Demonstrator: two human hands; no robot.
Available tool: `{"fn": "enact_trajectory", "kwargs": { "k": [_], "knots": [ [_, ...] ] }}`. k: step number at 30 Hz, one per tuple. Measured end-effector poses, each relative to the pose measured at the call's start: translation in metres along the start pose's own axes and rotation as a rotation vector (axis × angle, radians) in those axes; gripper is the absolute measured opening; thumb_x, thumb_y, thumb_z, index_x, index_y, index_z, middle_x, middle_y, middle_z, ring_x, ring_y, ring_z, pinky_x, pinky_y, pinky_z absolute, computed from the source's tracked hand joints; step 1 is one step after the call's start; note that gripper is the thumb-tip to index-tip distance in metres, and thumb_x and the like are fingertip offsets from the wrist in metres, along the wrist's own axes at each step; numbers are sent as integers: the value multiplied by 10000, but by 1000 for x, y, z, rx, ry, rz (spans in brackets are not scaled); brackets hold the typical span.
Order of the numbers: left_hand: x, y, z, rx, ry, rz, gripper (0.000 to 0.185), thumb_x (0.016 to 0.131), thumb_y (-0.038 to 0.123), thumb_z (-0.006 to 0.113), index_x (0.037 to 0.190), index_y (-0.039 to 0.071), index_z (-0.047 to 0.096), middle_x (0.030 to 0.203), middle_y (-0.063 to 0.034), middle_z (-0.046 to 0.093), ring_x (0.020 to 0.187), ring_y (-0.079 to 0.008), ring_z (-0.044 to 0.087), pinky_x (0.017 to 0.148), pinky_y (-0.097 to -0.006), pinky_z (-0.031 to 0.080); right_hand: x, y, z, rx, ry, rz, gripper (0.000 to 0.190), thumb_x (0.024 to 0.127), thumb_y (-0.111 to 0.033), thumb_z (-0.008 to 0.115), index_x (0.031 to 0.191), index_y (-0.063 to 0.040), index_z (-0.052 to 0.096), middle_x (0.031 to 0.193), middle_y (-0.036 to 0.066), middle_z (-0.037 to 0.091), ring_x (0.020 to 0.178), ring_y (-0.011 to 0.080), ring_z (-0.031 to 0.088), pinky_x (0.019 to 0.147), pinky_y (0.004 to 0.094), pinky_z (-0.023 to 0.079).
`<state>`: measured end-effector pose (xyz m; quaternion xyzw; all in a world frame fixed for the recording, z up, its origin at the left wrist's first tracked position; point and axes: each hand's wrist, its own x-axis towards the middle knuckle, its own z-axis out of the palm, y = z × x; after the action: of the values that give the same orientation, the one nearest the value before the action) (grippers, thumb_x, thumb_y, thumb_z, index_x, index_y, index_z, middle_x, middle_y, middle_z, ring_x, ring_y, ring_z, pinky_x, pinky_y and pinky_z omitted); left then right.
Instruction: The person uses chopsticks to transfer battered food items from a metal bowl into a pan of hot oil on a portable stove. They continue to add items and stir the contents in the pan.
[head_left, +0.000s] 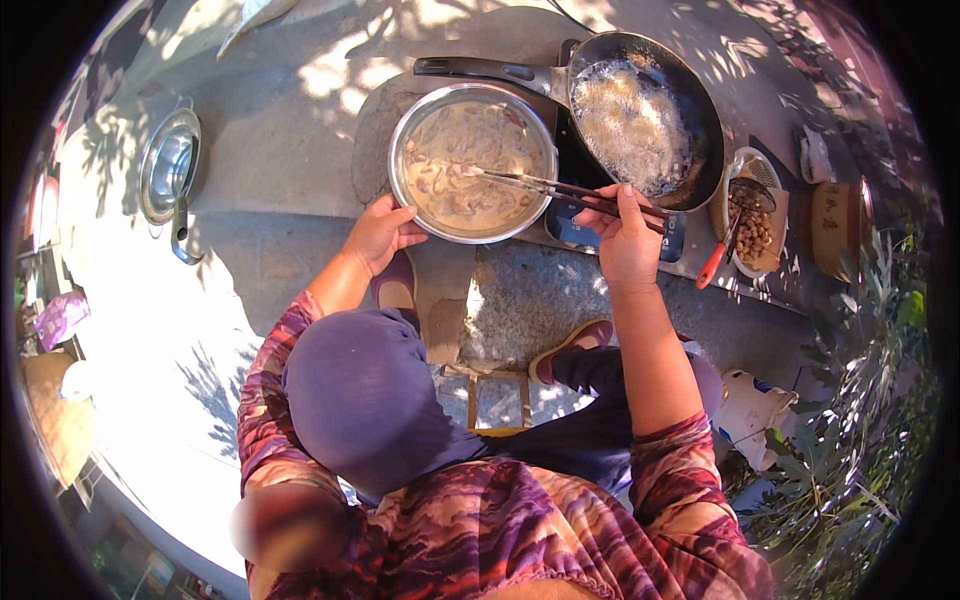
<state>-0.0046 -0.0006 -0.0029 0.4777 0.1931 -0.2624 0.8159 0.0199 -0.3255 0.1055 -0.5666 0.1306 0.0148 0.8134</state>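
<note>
My left hand grips the near-left rim of a round metal bowl. Pale, wet batter with strips of food fills the bowl. Long dark chopsticks are held in my right hand, their batter-smeared tips over the middle of the bowl and touching or just above the mix. Right of the bowl, a black frying pan holds bubbling oil with pale golden pieces. Its handle points left, behind the bowl. Below the pan is a cooktop with a dark control panel.
At the right, a strainer with a red handle lies over a basket of fried pieces, beside a brown pot. Leafy plants rise at the lower right. A metal basin with a dark-handled ladle stands at the left.
</note>
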Motion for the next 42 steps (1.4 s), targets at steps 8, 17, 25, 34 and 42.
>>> {"fn": "enact_trajectory", "kwargs": {
  "k": [8, 17, 25, 34, 42],
  "knots": [
    [3, -1, -2, 17, 10, -4, 273, 939, 138, 529, 1201, 72, 492, 1106, -68, 622, 915, -179, 643, 790, -338, 543, 6, -34, -12, 166, 7, -48, 259, 979, -192, 468, 892, 13, 599, 817, 168, 651, 617, 252, 642, 606, 367, 559],
    [-1, 1, 5, 18, -18, 12, 266, 941, 152, 522, 1192, 66, 501, 1091, -76, 634, 895, -185, 653, 763, -324, 548, 16, -106, -42, 305, -6, -206, 235, 987, -182, 457, 888, -11, 583, 824, 116, 634, 656, 235, 643, 650, 385, 571],
    [-2, 4, 8, 15, -14, 12, 258, 940, 127, 506, 1189, 60, 492, 1069, -83, 636, 861, -181, 654, 748, -315, 556, 73, -158, -89, 154, 179, -405, 226, 981, -182, 464, 901, 0, 569, 817, 147, 625, 655, 250, 658, 666, 379, 580],
    [-3, 3, 9, 1, -5, 2, 294, 938, 115, 493, 1227, 62, 473, 1093, -76, 626, 872, -174, 648, 748, -319, 556, 151, -128, -110, 54, 353, -344, 242, 980, -205, 460, 938, 21, 538, 835, 180, 625, 666, 283, 662, 662, 394, 588],
    [-2, 4, 9, -17, -1, -5, 288, 932, 113, 503, 1212, 57, 463, 1096, -81, 623, 884, -181, 648, 758, -328, 556, 185, -110, -95, 121, 411, -329, 241, 982, -207, 453, 927, 18, 517, 824, 179, 616, 660, 276, 663, 646, 378, 591]
  ]
}}
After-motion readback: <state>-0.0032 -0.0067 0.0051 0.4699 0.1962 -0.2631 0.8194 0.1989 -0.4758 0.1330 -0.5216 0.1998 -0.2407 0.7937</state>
